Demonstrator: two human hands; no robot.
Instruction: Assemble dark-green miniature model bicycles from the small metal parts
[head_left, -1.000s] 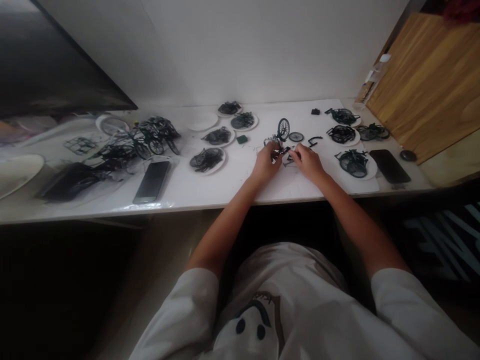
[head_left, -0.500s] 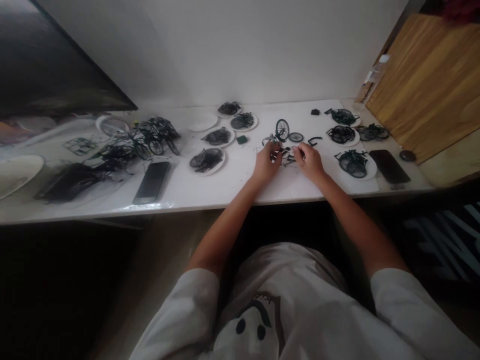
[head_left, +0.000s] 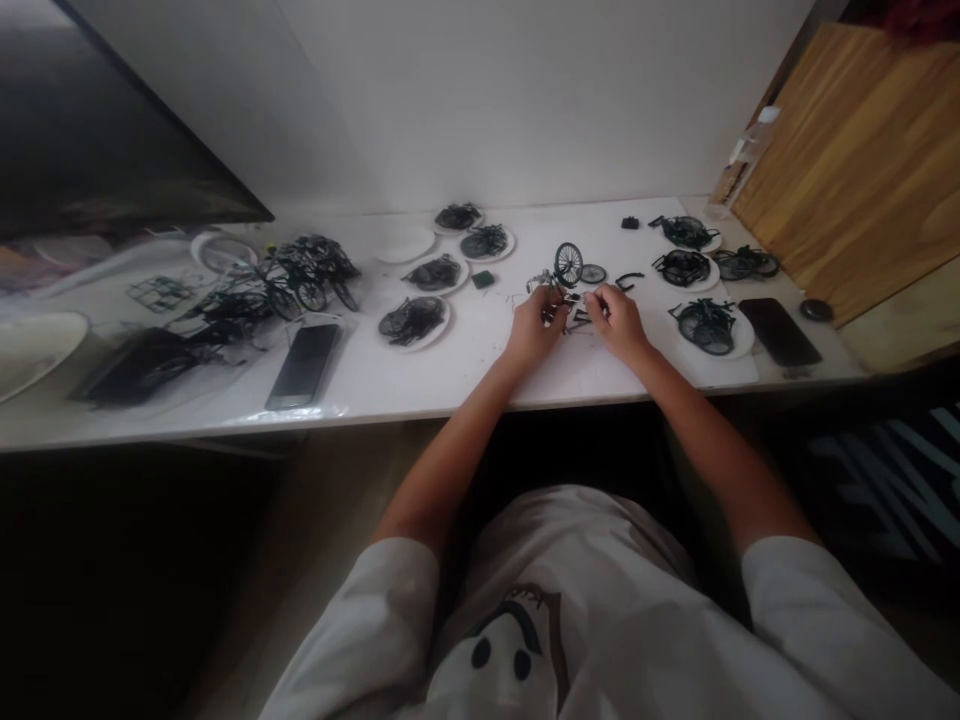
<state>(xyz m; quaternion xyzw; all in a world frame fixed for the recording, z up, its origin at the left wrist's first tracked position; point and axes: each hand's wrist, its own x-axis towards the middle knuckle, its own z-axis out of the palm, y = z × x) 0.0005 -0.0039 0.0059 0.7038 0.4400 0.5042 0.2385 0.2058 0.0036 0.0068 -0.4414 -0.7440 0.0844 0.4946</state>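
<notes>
Bicycle model (head_left: 567, 268) still between left hand (head_left: 531, 326) and right hand (head_left: 619, 322) (barely shifted)

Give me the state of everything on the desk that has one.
model bicycle, half-built, one wheel upright, held in left hand
right hand, fingertips at its frame, grip unclear
loose wheel, lying flat
left phone, screen dark
right phone, screen dark
near-right plate, piled with parts

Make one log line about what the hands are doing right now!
left hand: holds model bike | right hand: pinches its frame | nearby: loose wheel, plates of dark parts | surface: white table
</notes>
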